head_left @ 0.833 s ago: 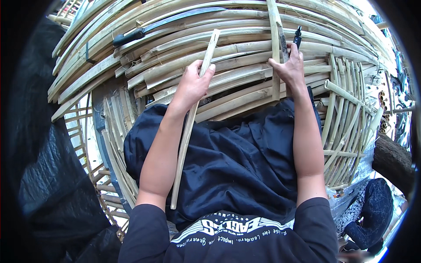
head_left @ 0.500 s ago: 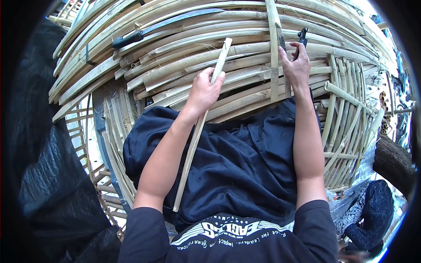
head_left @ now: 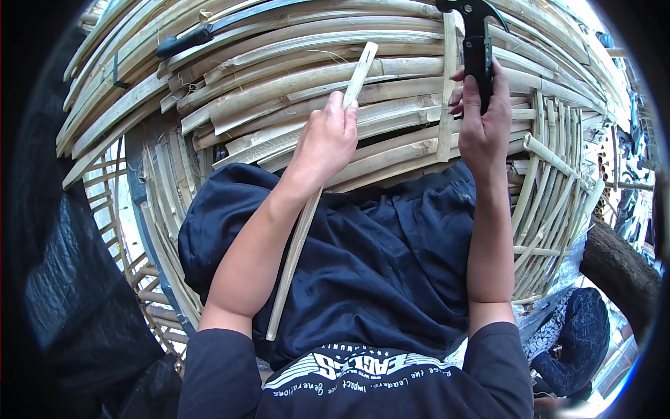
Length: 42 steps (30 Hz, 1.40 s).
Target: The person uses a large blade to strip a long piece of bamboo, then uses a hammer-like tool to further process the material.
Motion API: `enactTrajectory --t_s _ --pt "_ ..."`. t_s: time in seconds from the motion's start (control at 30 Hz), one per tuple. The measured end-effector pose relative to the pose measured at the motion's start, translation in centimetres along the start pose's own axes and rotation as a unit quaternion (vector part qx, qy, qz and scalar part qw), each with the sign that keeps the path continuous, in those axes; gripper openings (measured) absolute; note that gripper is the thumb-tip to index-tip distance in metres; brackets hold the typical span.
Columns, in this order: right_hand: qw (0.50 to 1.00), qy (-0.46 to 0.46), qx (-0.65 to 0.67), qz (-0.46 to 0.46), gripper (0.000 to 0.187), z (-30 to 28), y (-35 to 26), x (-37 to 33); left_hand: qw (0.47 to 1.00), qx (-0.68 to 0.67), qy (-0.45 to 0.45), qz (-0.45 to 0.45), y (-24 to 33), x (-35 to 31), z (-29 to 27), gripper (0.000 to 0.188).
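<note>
My left hand point(head_left: 328, 136) is closed around a narrow bamboo strip point(head_left: 296, 241). The strip slants from above my fist, where its pale upper end has a small dark slit, down across my lap. My right hand point(head_left: 484, 129) grips the handle of a black claw hammer point(head_left: 477, 49) and holds it upright, head at the top edge of the view. Its head has a curved claw on the right side. Behind both hands lie long split bamboo slats point(head_left: 293, 87). An upright bamboo slat point(head_left: 448, 91) crosses them just left of my right hand.
A long knife with a black handle point(head_left: 185, 42) lies on the slats at the upper left. Bundled thin bamboo strips point(head_left: 551, 174) stand at the right, near a brown log point(head_left: 621, 272). Black sheeting point(head_left: 91, 279) hangs at the left. Dark cloth point(head_left: 377, 258) covers my lap.
The hammer in my right hand has swung upright, so its head and handle now show, and the hand sits slightly lower. My left hand keeps its hold; the strip's top end has risen slightly.
</note>
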State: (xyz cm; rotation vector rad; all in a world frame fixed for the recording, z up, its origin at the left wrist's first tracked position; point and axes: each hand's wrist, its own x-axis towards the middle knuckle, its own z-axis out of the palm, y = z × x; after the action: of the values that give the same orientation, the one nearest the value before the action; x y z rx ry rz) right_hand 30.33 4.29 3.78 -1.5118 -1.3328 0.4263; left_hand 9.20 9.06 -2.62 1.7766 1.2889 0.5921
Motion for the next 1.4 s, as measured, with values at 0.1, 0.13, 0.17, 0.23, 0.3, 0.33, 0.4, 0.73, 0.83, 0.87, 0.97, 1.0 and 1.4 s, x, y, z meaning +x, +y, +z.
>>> enactTrajectory --t_s 0.1,0.13,0.17,0.23,0.3,0.33,0.4,0.73,0.83,0.87,0.97,1.0,1.4 --pt "0.994 -0.051 -0.067 0.064 0.031 1.6 0.2 -0.2 1.000 -0.011 -0.012 -0.022 0.5 0.0 -0.1 0.027" --pt "0.991 -0.056 -0.094 0.076 0.032 2.3 0.3 -0.3 1.000 -0.007 -0.012 -0.020 0.6 -0.1 0.0 0.026" --pt "0.988 -0.059 -0.142 0.013 0.033 2.8 0.4 -0.4 1.000 -0.004 -0.009 -0.020 0.6 -0.2 -0.1 0.026" --pt "0.991 -0.054 -0.122 0.014 0.033 2.7 -0.3 -0.3 1.000 -0.001 -0.008 -0.018 0.6 -0.1 -0.3 0.024" --pt "0.997 -0.001 -0.081 0.021 0.028 2.1 -1.5 -0.1 1.000 -0.005 -0.013 -0.022 0.8 -0.1 -0.2 0.023" --pt "0.998 0.020 -0.063 0.013 0.026 1.9 -1.8 0.1 1.000 -0.007 -0.012 -0.026 0.9 -0.2 -0.1 0.023" --pt "0.997 0.051 -0.057 -0.006 0.024 1.8 -1.8 0.2 1.000 -0.010 -0.013 -0.025 1.1 -0.2 0.0 0.022" --pt "0.998 0.010 -0.050 -0.024 0.026 1.9 -3.0 0.8 1.000 0.026 0.003 -0.004 0.7 -0.2 0.4 0.023" --pt "0.979 -0.087 -0.184 -0.011 0.029 2.9 -2.1 0.9 0.999 0.037 -0.009 -0.021 0.9 -0.1 0.1 0.022" --pt "0.960 -0.143 -0.241 -0.010 0.032 2.8 -1.5 1.0 0.999 0.036 -0.007 -0.017 0.9 -0.2 0.1 0.022" --pt "0.987 -0.047 -0.156 -0.016 0.031 2.1 -1.4 1.4 1.000 0.031 0.000 -0.003 0.8 -0.2 0.1 0.022" --pt "0.996 -0.027 -0.082 0.035 0.030 1.7 -2.2 1.4 1.000 0.028 0.003 0.003 0.6 -0.1 0.2 0.022" --pt "0.990 -0.012 -0.135 -0.049 0.029 2.7 -2.2 0.8 1.000 0.022 0.000 -0.004 0.7 -0.1 0.2 0.022"
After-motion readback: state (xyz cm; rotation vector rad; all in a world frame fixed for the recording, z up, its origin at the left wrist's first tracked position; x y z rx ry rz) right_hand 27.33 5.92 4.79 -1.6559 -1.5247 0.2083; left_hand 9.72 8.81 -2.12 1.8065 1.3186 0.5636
